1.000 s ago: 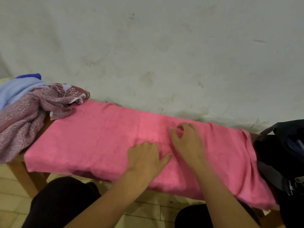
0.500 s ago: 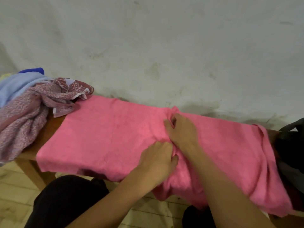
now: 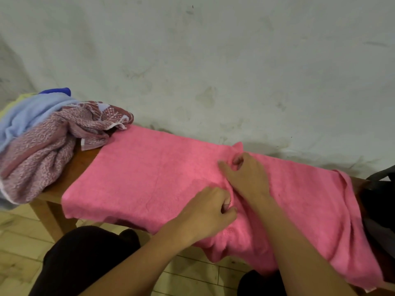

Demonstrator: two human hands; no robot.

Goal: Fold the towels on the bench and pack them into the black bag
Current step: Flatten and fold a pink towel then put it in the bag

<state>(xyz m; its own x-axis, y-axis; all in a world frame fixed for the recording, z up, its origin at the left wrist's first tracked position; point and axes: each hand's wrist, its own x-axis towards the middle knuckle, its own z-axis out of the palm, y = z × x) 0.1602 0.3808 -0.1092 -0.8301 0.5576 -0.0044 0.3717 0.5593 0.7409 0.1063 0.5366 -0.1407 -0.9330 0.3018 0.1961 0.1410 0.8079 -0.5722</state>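
clearly both hands pinched the pink towel (image 3: 149,178) spread along the bench (image 3: 83,159): left hand (image 3: 210,212) at the near edge, right hand (image 3: 245,176) at the far, likely to fold it across the middle.

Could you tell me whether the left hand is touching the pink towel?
Touching: the head view shows the left hand with fingers curled into the pink towel, pinching a ridge of cloth.

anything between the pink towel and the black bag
Nothing visible does. The pink towel, pinched mid-length by the left hand and right hand, already reaches the black bag at the bench's right end.
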